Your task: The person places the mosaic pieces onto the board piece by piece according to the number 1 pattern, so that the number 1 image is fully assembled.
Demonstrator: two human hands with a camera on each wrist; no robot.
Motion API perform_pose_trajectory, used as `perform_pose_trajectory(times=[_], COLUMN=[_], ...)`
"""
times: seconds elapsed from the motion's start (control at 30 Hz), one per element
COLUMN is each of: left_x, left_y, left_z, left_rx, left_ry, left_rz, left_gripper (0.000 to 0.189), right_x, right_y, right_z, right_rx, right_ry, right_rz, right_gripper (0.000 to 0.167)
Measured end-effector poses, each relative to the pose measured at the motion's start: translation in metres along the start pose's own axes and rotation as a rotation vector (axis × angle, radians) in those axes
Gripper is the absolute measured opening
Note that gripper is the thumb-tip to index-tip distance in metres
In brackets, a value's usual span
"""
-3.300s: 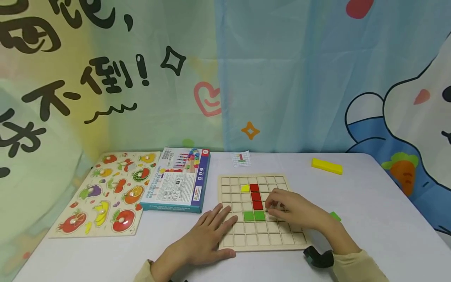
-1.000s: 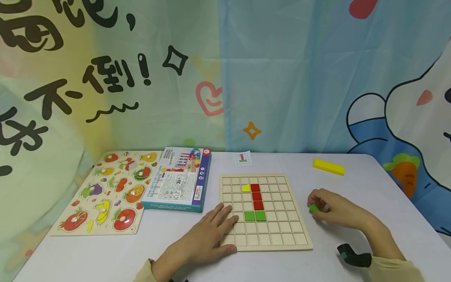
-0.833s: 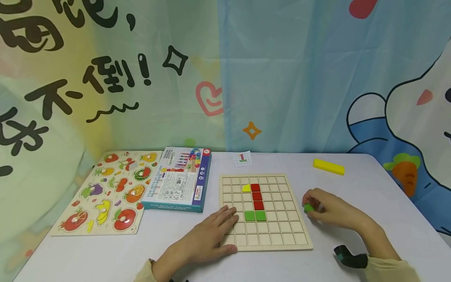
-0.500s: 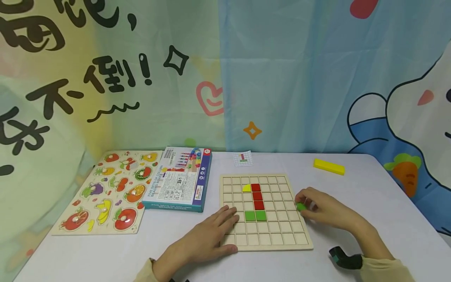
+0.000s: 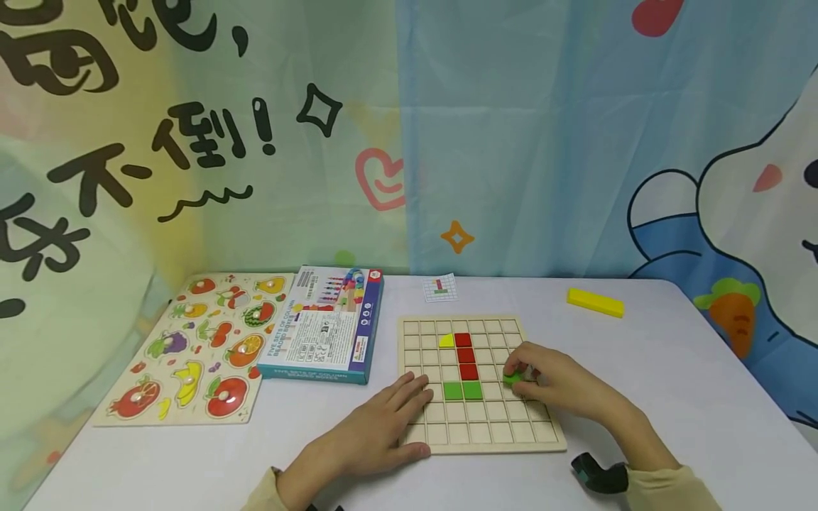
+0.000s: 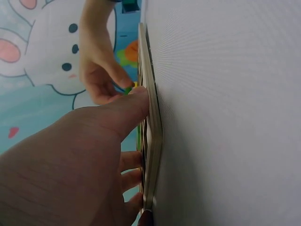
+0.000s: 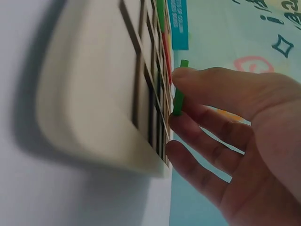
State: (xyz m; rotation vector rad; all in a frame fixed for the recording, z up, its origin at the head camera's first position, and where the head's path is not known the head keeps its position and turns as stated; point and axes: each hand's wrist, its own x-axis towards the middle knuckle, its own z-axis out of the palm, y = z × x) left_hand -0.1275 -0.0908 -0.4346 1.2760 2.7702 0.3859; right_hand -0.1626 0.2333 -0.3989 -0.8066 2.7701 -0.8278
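A wooden grid board lies on the table before me. Set in its cells are a column of three red tiles, two green square tiles side by side below, and a yellow tile with a rounded corner left of the top red one. My left hand rests on the board's left edge with its fingers spread. Over the right part of the board, my right hand pinches another green tile between thumb and fingers. The right wrist view shows that tile thin and edge-on, apart from the board.
Behind the board lies a small pattern card. A yellow bar-shaped block is at the back right. To the left, a boxed set partly overlaps a fruit puzzle board. A printed curtain hangs behind the table.
The right hand went from the board to the table on the right, picked up the green tile there, and carried it left over the board. The left hand stays nearly still.
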Motion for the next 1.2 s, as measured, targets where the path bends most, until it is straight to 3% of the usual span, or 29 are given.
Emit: perform_pose_trajectory(times=[0.37,0.67,1.2], left_x=[-0.003,-0.003,-0.002], left_y=[-0.001,-0.001,0.0], left_z=[0.0,0.0,-0.001], left_rx=[-0.016,0.004,-0.026], left_ry=[-0.023,-0.013,-0.023], left_rz=[-0.014,-0.021,-0.008], left_gripper=[0.072,0.072,0.07], right_x=[0.011,0.013,0.009], right_y=[-0.009,-0.014,-0.012], right_z=[0.021,0.024,0.025], right_rx=[-0.07,-0.111,-0.101], right_ry=[0.017,0.019,0.01], right_rz=[-0.066,-0.133,-0.133], right_gripper=[0.016,0.014,0.013])
